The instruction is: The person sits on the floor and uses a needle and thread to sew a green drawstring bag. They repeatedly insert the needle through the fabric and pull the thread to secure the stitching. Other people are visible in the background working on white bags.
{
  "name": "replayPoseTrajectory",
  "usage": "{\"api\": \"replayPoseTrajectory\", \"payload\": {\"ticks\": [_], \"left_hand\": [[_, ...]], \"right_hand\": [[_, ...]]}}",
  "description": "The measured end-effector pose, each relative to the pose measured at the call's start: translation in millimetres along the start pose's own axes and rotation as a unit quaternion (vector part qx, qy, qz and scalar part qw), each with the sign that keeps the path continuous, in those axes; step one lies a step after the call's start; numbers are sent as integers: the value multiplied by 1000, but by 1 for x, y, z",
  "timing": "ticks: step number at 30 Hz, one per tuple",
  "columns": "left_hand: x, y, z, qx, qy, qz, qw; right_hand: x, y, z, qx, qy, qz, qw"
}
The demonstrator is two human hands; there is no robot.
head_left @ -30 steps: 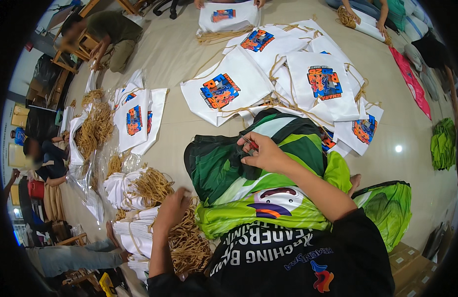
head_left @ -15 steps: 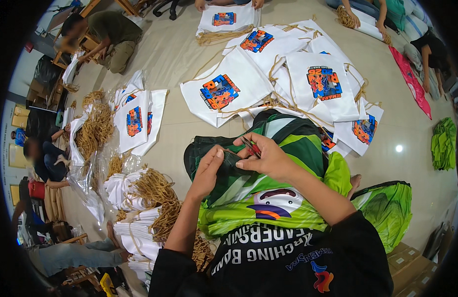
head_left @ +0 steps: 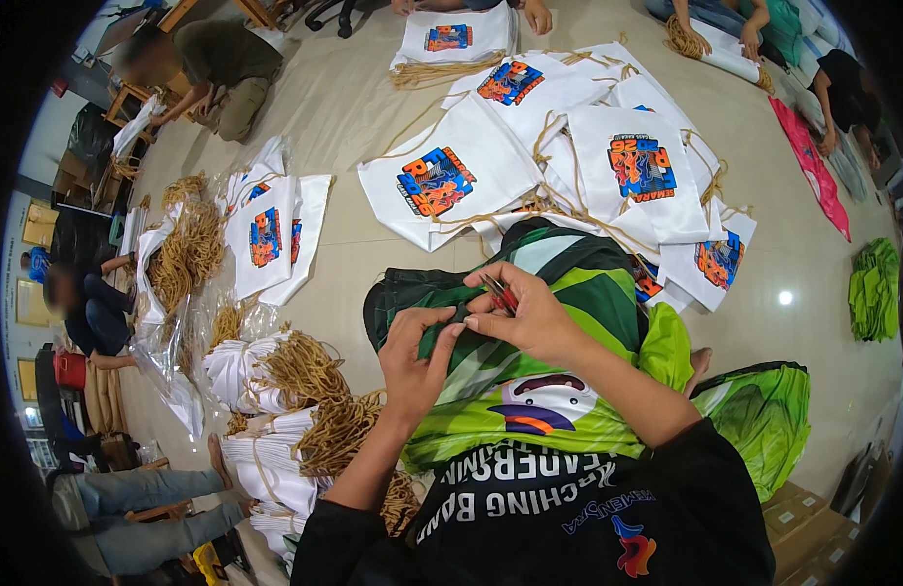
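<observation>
Right fingers (head_left: 515, 276) round red tool (head_left: 508, 298); left fingers (head_left: 422, 319) together, seemingly at cloth (head_left: 593, 303) edge, floor (head_left: 346, 278) leftward.

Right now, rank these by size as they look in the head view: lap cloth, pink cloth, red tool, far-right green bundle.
1. Lap cloth
2. Pink cloth and green bundle: too alike to rank
3. Red tool

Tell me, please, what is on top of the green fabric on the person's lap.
Over the green fabric are the left hand and the right hand, which holds a small red-handled tool. What they cover cannot be seen.
</observation>
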State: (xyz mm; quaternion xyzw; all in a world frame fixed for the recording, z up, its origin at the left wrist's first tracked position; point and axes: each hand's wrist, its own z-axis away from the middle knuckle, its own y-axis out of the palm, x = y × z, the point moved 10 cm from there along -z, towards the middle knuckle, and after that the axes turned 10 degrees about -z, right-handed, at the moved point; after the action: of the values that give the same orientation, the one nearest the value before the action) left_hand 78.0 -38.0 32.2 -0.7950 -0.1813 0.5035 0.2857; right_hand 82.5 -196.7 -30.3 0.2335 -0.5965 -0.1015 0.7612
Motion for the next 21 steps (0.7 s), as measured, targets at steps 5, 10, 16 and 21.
{"api": "replayPoseTrajectory", "payload": {"ticks": [5, 10, 16, 21], "left_hand": [[27, 13, 2, 44, -138, 153, 978], [46, 29, 10, 101, -227, 271, 930], [49, 34, 11, 114, -233, 278, 925], [38, 31, 8, 111, -229, 267, 930]], "right_hand": [[2, 1, 1, -1, -44, 41, 998], [12, 6, 5, -9, -74, 105, 992], [6, 2, 3, -11, -83, 100, 991], [8, -1, 3, -15, -67, 98, 993]]}}
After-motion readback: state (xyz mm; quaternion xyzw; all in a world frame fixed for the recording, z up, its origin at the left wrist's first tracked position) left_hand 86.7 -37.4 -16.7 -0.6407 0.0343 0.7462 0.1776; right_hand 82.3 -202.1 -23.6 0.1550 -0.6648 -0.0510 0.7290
